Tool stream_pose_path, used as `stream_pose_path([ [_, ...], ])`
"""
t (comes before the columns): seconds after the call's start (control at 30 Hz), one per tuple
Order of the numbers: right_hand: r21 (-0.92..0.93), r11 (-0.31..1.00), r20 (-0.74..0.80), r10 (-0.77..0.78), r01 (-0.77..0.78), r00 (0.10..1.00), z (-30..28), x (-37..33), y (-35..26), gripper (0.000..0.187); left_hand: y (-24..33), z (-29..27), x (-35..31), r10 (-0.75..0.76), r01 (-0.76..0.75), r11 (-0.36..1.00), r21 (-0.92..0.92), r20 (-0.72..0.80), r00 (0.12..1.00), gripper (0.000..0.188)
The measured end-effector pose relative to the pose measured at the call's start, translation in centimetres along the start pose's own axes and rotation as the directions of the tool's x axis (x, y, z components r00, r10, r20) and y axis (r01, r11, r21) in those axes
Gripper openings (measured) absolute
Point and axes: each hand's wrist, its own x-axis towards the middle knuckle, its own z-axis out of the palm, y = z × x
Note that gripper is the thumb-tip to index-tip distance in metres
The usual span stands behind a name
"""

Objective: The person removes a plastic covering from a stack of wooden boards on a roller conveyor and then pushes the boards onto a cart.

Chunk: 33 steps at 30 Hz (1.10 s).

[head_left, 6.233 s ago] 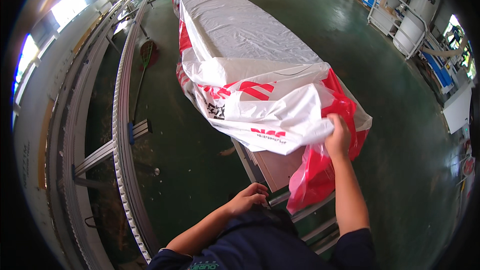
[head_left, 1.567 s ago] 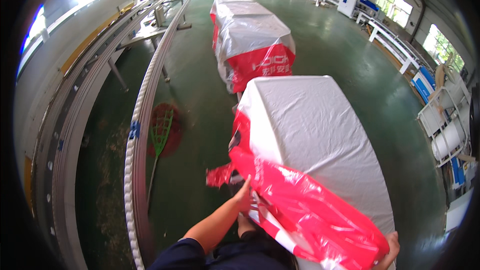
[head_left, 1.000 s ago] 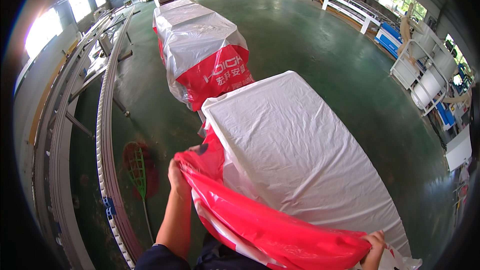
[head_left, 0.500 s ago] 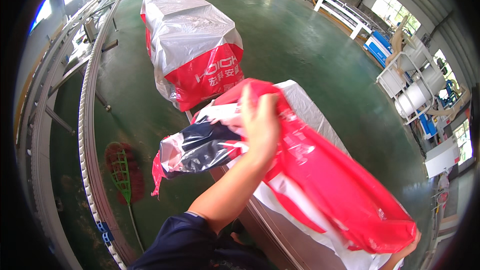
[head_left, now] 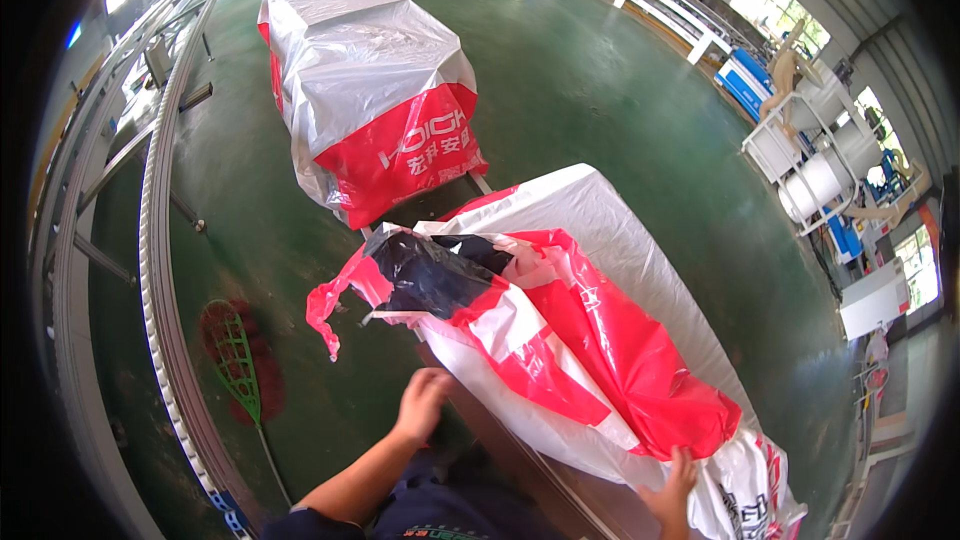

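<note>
The sheet (head_left: 640, 370) lies bunched along the stack (head_left: 640, 240), long axis running far-left to near-right, ragged end leftward. The right hand (head_left: 672, 495) meets its near end, the left (head_left: 425, 405) hangs apart; I can't tell either grip. Green floor (head_left: 560, 70) surrounds.

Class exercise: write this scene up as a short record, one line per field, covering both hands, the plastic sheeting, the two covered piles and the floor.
Left hand: half curled, apart from the sheeting
Right hand: fingers at the sheeting's lower red edge; grip unclear
Plastic sheeting: red, white and black, bunched in folds over the near pile
Near pile: white cover on top, brown side partly bare
Far pile: under white-and-red plastic
Floor: green; long-handled green-headed tool beside a metal rail
</note>
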Motion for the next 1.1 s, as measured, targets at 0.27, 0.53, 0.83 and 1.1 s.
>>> stream_pose_path([
  [0.27,-0.072,0.997,0.062,0.035,-0.031,0.997,6.6,1.4,-4.5,0.076,1.3,-4.3,11.1,-0.211,0.23,0.678,-0.698,0.115,0.971,0.066],
  [0.53,0.065,0.998,-0.278,-0.002,0.021,0.961,6.0,3.8,-7.2,0.019,0.6,-7.1,19.3,0.083,-0.246,0.704,-0.666,-0.267,0.96,0.024],
  [0.83,0.136,0.99,-0.509,0.036,0.039,0.86,1.6,7.9,-10.8,0.016,15.6,-5.4,31.5,0.074,-0.027,0.868,-0.496,0.076,0.994,0.035],
  [1.1,0.225,0.973,-0.658,0.193,-0.055,0.728,-2.1,9.5,-7.6,0.017,28.7,14.2,27.0,0.405,-0.243,0.875,-0.419,0.36,0.84,0.028],
])
